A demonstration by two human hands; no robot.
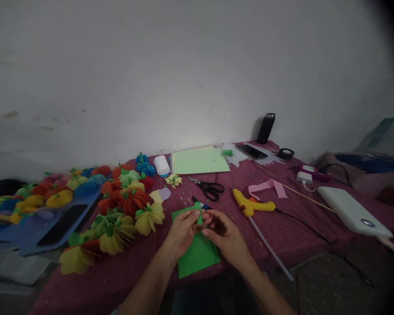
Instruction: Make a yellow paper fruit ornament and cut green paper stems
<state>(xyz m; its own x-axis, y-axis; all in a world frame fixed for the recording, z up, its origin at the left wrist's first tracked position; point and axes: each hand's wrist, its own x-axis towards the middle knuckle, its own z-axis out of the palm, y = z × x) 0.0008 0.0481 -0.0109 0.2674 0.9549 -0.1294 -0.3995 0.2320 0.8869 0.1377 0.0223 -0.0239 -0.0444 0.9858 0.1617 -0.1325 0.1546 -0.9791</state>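
My left hand (184,229) pinches a narrow green paper strip (198,214) between thumb and fingers, its upper end sticking out above the thumb. Close beside it, my right hand (228,238) has its fingers curled in, with the thumb and fingertips at the strip's lower part. Beneath both hands a larger green sheet (198,258) lies at the table's front edge. Just beyond the fingers is a dark blue-and-black tool (202,204), partly hidden. Black-handled scissors (208,188) rest a little farther back.
Colourful paper pumpkins (128,201) crowd the left side. A yellow glue gun (252,204) with a glue stick lies right, near a pink ribbon (267,189) and a white power bank (351,210). Pale green sheets (200,161), a phone (251,152) and a black bottle (265,128) are at the back.
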